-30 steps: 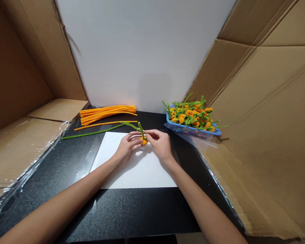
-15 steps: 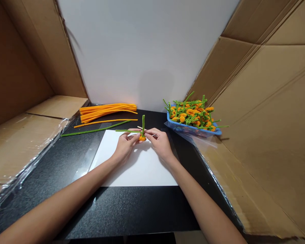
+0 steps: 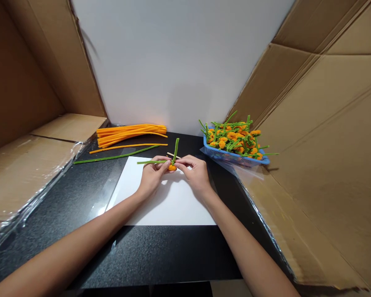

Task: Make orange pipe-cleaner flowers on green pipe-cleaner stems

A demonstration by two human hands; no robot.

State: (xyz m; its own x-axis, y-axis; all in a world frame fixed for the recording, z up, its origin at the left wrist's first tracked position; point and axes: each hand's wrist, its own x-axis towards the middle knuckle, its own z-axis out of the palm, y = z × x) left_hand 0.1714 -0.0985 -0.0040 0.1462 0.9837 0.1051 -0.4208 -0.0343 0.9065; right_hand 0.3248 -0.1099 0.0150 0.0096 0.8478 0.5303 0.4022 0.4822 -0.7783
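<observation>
Between both hands, over the white sheet (image 3: 170, 202), is a small pipe-cleaner pumpkin (image 3: 172, 168) with an orange body. Two green pipe-cleaner ends (image 3: 176, 147) come out of its top, one pointing up and one to the left. My left hand (image 3: 153, 175) pinches the pumpkin's left side with thumb and fingers. From the right, my right hand (image 3: 194, 173) is closed on it, thumb against the body. A thin pale stick (image 3: 173, 155) shows just behind the fingers; which hand holds it I cannot tell.
A bundle of orange pipe cleaners (image 3: 130, 135) lies at the back left. In front of it are a single orange pipe cleaner (image 3: 126, 148) and a green one (image 3: 117, 156). A blue basket (image 3: 235, 156) of similar orange-and-green pieces stands at the right. Cardboard walls (image 3: 336, 144) flank the black table (image 3: 160, 255).
The green ends have shifted: the upright one leans more to the right, and the left one sits slightly lower and further left. Both hands keep their hold on the pumpkin.
</observation>
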